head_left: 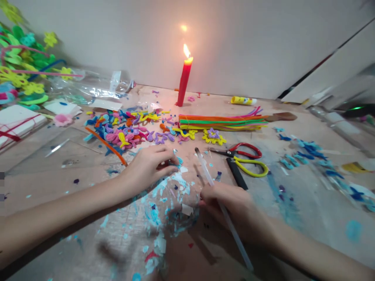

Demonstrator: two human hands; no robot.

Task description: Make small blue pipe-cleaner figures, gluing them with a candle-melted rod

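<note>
My right hand (231, 203) grips a long translucent glue stick (234, 230), whose darkened tip slants up and away from me. My left hand (155, 164) is low over the table with thumb and fingers curled together. Beside its fingertips shows a small light blue piece (179, 160); whether the fingers hold it I cannot tell. Under and between the hands the surface is spotted with light blue flecks (155, 210). Beyond the glue stick's tip lie scissors (249, 171) with one red and one yellow handle loop, next to a black bar (236, 175).
A lit red candle (184, 82) stands upright at the back. Before it lie a bundle of colored pipe cleaners (222, 122) and a pile of small bent pieces (125, 130). Blue pieces (312, 150) lie at right, a yellow tube (243, 100) behind, fuzzy flowers (26, 82) at left.
</note>
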